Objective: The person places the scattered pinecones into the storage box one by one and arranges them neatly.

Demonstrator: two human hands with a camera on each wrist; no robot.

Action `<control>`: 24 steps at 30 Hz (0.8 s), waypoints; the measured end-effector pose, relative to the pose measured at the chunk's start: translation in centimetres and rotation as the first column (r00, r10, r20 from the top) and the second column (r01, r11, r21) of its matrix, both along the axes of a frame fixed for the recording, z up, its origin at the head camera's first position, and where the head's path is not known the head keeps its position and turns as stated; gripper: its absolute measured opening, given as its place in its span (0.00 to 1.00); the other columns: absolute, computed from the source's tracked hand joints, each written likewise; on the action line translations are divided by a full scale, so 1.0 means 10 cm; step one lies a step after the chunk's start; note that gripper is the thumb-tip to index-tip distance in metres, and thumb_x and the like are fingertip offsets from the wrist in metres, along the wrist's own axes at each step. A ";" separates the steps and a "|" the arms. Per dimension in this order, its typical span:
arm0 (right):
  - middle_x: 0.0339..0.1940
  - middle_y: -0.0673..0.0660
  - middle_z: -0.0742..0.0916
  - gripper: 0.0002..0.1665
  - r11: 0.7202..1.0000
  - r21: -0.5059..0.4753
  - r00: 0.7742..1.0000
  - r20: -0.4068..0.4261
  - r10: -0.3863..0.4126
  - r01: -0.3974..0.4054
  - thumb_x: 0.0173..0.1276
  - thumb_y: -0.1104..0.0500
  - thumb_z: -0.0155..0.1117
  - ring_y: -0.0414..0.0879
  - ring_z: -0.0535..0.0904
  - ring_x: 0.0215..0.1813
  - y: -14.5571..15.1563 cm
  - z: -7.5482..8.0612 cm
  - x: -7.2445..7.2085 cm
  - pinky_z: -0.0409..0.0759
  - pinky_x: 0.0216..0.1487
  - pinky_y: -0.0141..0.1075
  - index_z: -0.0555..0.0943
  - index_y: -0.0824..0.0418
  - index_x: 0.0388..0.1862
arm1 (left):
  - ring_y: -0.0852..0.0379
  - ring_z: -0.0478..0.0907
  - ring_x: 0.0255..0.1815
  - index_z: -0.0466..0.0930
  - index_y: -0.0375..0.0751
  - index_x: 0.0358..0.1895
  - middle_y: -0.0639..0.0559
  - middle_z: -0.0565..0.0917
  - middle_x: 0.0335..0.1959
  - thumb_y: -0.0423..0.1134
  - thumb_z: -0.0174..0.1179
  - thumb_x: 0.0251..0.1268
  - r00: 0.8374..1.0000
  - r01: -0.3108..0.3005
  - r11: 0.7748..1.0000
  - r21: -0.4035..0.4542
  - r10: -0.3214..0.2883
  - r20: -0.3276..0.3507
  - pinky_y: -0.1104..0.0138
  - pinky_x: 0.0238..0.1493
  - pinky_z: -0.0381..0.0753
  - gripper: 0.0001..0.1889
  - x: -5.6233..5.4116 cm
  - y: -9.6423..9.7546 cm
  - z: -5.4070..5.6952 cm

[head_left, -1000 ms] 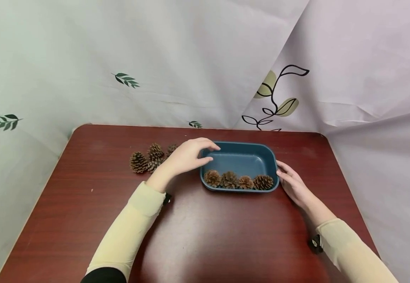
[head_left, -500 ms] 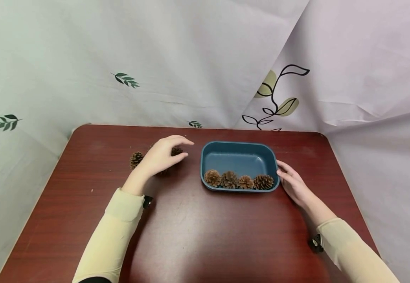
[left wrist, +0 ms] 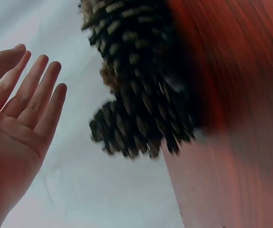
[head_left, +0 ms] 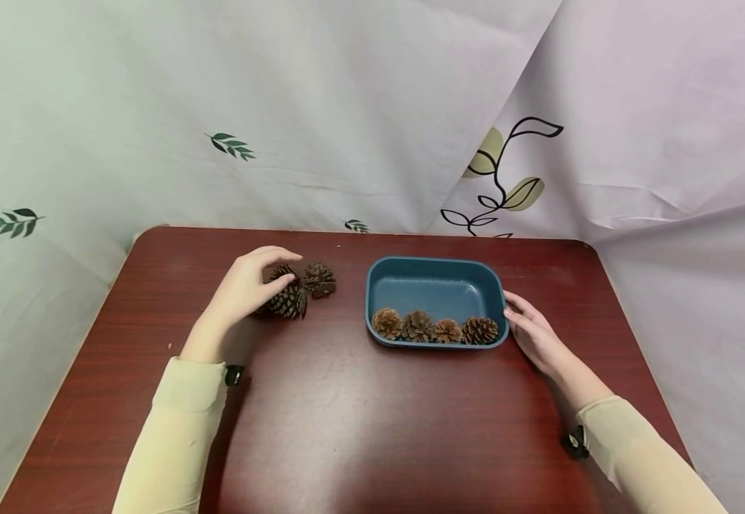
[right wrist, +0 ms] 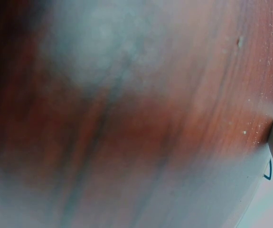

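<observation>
My left hand point(head_left: 238, 287) hovers over the pine cones point(head_left: 288, 301) on the left of the table, thumb and fingers spread apart with nothing held. Part of that group is hidden behind the hand, and one pine cone point(head_left: 319, 279) lies just right of it. In the left wrist view, the palm and relaxed fingers point(left wrist: 40, 107) show beside several dark pine cones point(left wrist: 131, 118). At the right end of a blue rectangular bin point(head_left: 436, 261), my right hand point(head_left: 536, 339) rests its extended fingers against the outer wall. Several pine cones point(head_left: 418, 327) line the bin's near side.
The reddish-brown wooden table point(head_left: 359, 414) reaches back to a pale cloth point(head_left: 321, 114) with printed leaves. More cloth hangs along the table's right side. Mostly blurred tabletop point(right wrist: 141, 118) fills the right wrist view.
My left hand has moved left, from over the bin's left rim to the loose pine cones, staying empty. The right hand and the bin have stayed in place.
</observation>
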State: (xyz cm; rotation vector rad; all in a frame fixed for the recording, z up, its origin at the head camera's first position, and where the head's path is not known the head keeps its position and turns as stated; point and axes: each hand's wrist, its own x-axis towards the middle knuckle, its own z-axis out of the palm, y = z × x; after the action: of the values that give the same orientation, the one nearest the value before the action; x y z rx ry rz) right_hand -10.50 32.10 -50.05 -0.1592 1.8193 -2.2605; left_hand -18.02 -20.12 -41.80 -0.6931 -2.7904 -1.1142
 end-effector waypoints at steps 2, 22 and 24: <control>0.64 0.39 0.85 0.23 1.000 -0.001 1.000 0.001 0.003 -0.003 0.87 0.67 0.44 0.30 0.80 0.63 0.00 0.00 0.00 0.72 0.66 0.21 0.75 0.49 0.70 | 0.39 0.84 0.62 0.86 0.39 0.61 0.41 0.86 0.61 0.28 0.67 0.72 1.000 -0.019 1.000 0.017 0.019 -0.003 0.43 0.64 0.84 0.17 0.02 -0.08 -0.01; 0.63 0.39 0.85 0.23 1.000 -0.007 1.000 0.000 0.003 -0.003 0.87 0.67 0.44 0.30 0.80 0.64 0.01 0.00 -0.01 0.72 0.66 0.21 0.76 0.49 0.70 | 0.37 0.83 0.61 0.85 0.34 0.61 0.35 0.86 0.58 0.23 0.68 0.68 0.990 -0.143 0.989 0.030 0.142 0.011 0.44 0.65 0.83 0.19 0.15 -0.50 -0.13; 0.63 0.39 0.85 0.23 1.000 -0.003 1.000 0.002 0.004 -0.004 0.87 0.67 0.44 0.30 0.80 0.64 0.01 0.00 -0.01 0.72 0.66 0.21 0.76 0.49 0.70 | 0.38 0.83 0.61 0.85 0.32 0.61 0.35 0.87 0.58 0.23 0.68 0.67 0.989 -0.147 0.989 0.028 0.146 0.013 0.46 0.64 0.84 0.19 0.15 -0.52 -0.16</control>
State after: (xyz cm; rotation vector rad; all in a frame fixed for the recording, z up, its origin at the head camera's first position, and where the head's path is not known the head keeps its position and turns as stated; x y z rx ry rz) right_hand -10.59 32.19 -50.05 -0.1604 1.8136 -2.2598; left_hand -16.48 -25.35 -43.44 -0.4715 -2.7752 -1.1315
